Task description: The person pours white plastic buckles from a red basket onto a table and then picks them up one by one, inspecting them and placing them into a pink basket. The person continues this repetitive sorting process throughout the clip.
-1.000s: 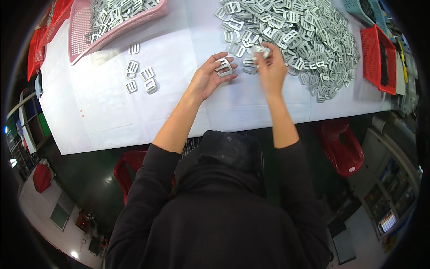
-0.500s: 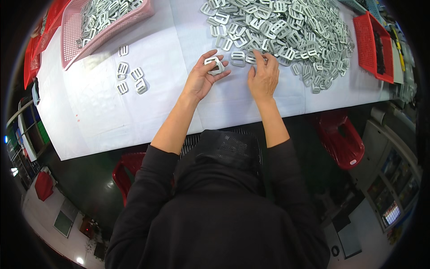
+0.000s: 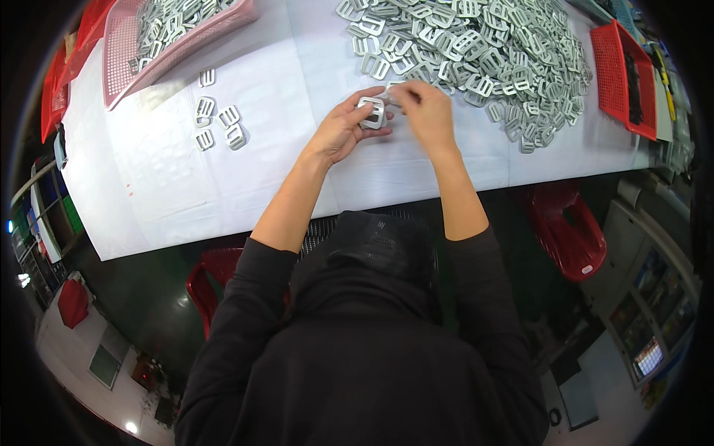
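My left hand (image 3: 342,130) is closed round a silver metal strap buckle (image 3: 370,124), the thumb on its face and the fingers behind; another may lie beneath it, but I cannot tell. Close beside it, my right hand (image 3: 431,117) is smeared by motion, its fingertips pinched on a second metal buckle (image 3: 393,90) that shows only in part. A large heap of like buckles (image 3: 476,52) spreads over the table just beyond and to the right of my hands.
Several loose buckles (image 3: 230,115) lie on the white table cover (image 3: 171,178) at left. Behind them stands a pink basket (image 3: 178,56) full of buckles. A red basket (image 3: 606,82) with dark contents stands at right. Red chairs (image 3: 569,230) are by the table's near edge.
My right hand has left the heap's near edge and come left to my left hand, bringing a buckle in its fingertips. My left hand has shifted slightly right with its buckle.
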A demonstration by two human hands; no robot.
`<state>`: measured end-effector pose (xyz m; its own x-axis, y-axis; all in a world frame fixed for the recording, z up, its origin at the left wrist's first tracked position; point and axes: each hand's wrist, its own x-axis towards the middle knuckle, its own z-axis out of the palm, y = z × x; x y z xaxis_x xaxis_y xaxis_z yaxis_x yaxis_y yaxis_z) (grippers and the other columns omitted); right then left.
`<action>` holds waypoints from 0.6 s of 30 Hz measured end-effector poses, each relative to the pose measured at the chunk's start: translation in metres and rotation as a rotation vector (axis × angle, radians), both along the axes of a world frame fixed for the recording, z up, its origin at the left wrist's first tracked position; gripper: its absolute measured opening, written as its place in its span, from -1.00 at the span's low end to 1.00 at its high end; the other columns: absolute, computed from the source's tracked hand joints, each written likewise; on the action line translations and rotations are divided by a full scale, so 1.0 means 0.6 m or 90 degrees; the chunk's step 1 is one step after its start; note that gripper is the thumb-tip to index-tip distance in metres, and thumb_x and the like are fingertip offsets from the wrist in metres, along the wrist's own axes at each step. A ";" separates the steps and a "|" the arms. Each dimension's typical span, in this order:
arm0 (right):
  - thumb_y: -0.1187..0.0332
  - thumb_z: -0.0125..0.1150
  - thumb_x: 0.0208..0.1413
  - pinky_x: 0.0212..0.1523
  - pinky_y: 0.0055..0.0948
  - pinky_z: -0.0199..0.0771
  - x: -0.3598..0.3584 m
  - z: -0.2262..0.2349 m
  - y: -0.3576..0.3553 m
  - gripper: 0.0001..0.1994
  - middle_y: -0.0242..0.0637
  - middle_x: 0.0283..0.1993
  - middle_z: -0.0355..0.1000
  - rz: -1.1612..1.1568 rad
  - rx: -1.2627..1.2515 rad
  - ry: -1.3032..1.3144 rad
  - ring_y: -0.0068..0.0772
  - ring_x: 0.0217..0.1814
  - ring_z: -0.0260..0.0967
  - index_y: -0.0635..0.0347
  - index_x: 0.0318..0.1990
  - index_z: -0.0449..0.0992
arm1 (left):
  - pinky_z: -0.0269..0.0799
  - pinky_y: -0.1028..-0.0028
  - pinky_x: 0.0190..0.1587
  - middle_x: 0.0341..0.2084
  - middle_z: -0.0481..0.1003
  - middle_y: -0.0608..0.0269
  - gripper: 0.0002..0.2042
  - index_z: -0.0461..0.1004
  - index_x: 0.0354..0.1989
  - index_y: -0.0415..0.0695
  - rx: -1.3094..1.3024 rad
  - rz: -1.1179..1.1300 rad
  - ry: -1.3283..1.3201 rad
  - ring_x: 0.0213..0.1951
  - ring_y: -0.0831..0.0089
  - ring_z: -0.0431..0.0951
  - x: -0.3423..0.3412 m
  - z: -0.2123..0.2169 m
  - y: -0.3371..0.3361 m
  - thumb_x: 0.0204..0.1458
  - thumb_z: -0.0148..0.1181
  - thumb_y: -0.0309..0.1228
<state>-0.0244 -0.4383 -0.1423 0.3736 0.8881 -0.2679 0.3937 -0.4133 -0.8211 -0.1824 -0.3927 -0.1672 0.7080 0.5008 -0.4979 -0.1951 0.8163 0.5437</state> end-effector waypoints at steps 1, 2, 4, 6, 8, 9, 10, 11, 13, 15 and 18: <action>0.27 0.24 -0.08 -0.47 -0.30 0.35 0.013 -0.003 -0.005 -0.80 -0.16 -0.44 0.46 -0.029 -0.047 -0.106 -0.16 -0.53 0.40 0.24 -0.49 0.54 | 0.42 0.22 -0.01 -0.05 0.32 0.07 -0.62 0.18 0.11 -0.23 0.012 0.008 -0.002 -0.05 0.28 0.41 -0.006 -0.004 0.001 0.15 -0.09 -0.34; 0.25 0.26 -0.10 -0.47 -0.30 0.35 0.019 -0.007 -0.008 -0.79 -0.18 -0.45 0.46 -0.058 -0.093 -0.212 -0.16 -0.52 0.41 0.23 -0.50 0.53 | 0.42 0.22 -0.01 -0.05 0.32 0.07 -0.62 0.18 0.11 -0.23 -0.001 0.023 0.004 -0.05 0.27 0.41 -0.011 -0.006 0.004 0.15 -0.09 -0.36; 0.20 0.29 -0.13 -0.48 -0.28 0.36 0.001 -0.030 -0.016 -0.76 -0.20 -0.47 0.46 -0.055 -0.086 -0.328 -0.14 -0.52 0.41 0.22 -0.50 0.52 | 0.43 0.22 -0.02 -0.05 0.32 0.07 -0.62 0.18 0.11 -0.24 -0.026 0.052 0.019 -0.05 0.26 0.41 -0.021 -0.009 0.010 0.13 -0.08 -0.38; 0.19 0.30 -0.15 -0.49 -0.30 0.36 -0.007 -0.045 -0.021 -0.74 -0.22 -0.50 0.47 -0.064 -0.084 -0.356 -0.17 -0.54 0.41 0.22 -0.48 0.51 | 0.42 0.22 -0.02 -0.05 0.33 0.06 -0.62 0.17 0.12 -0.24 -0.044 0.066 0.029 -0.04 0.24 0.41 -0.026 -0.011 0.012 0.13 -0.09 -0.39; 0.21 0.30 -0.14 -0.51 -0.36 0.36 -0.008 -0.051 -0.018 -0.74 -0.23 -0.52 0.47 -0.086 -0.086 -0.296 -0.25 -0.58 0.40 0.24 -0.44 0.51 | 0.42 0.21 -0.02 -0.06 0.33 0.06 -0.61 0.17 0.12 -0.25 -0.046 0.080 0.041 -0.04 0.23 0.41 -0.032 -0.011 0.016 0.13 -0.08 -0.39; 0.23 0.30 -0.14 -0.52 -0.40 0.35 -0.005 -0.049 -0.019 -0.75 -0.24 -0.54 0.46 -0.112 -0.097 -0.170 -0.31 -0.59 0.39 0.25 -0.42 0.52 | 0.42 0.21 -0.01 -0.06 0.33 0.06 -0.61 0.16 0.12 -0.25 -0.040 0.090 0.048 -0.04 0.23 0.41 -0.035 -0.010 0.018 0.13 -0.08 -0.37; 0.26 0.29 -0.13 -0.53 -0.43 0.34 0.001 -0.045 -0.022 -0.76 -0.25 -0.55 0.46 -0.133 -0.106 -0.044 -0.37 -0.61 0.38 0.26 -0.40 0.52 | 0.42 0.21 -0.01 -0.05 0.33 0.06 -0.60 0.16 0.13 -0.25 -0.034 0.102 0.056 -0.04 0.23 0.41 -0.037 -0.010 0.018 0.13 -0.07 -0.36; 0.28 0.29 -0.13 -0.55 -0.46 0.33 0.005 -0.041 -0.025 -0.77 -0.26 -0.57 0.45 -0.155 -0.115 0.082 -0.43 -0.62 0.37 0.26 -0.39 0.52 | 0.42 0.22 -0.01 -0.06 0.33 0.07 -0.60 0.17 0.12 -0.25 -0.042 0.105 0.040 -0.04 0.23 0.41 -0.038 -0.010 0.019 0.13 -0.07 -0.34; 0.34 0.26 -0.11 -0.57 -0.51 0.31 0.002 -0.037 -0.035 -0.81 -0.28 -0.59 0.44 -0.112 -0.084 0.223 -0.52 -0.65 0.33 0.25 -0.36 0.53 | 0.42 0.23 -0.02 -0.06 0.34 0.07 -0.59 0.18 0.12 -0.24 -0.060 0.109 0.008 -0.04 0.24 0.41 -0.038 -0.009 0.022 0.13 -0.05 -0.31; 0.37 0.25 -0.11 -0.57 -0.52 0.31 0.001 -0.035 -0.036 -0.83 -0.30 -0.58 0.43 -0.046 -0.065 0.257 -0.52 -0.65 0.33 0.23 -0.34 0.54 | 0.44 0.25 -0.04 -0.06 0.34 0.09 -0.59 0.19 0.12 -0.24 -0.042 0.063 0.005 -0.03 0.26 0.41 -0.027 -0.001 0.019 0.13 -0.04 -0.30; 0.40 0.24 -0.13 -0.52 -0.46 0.36 0.012 -0.018 -0.006 -0.83 -0.31 -0.47 0.40 0.071 -0.014 -0.028 -0.41 -0.55 0.36 0.20 -0.32 0.54 | 0.46 0.27 -0.05 -0.06 0.35 0.11 -0.60 0.20 0.11 -0.23 -0.004 0.028 0.020 -0.03 0.28 0.41 -0.013 0.001 0.017 0.13 -0.02 -0.32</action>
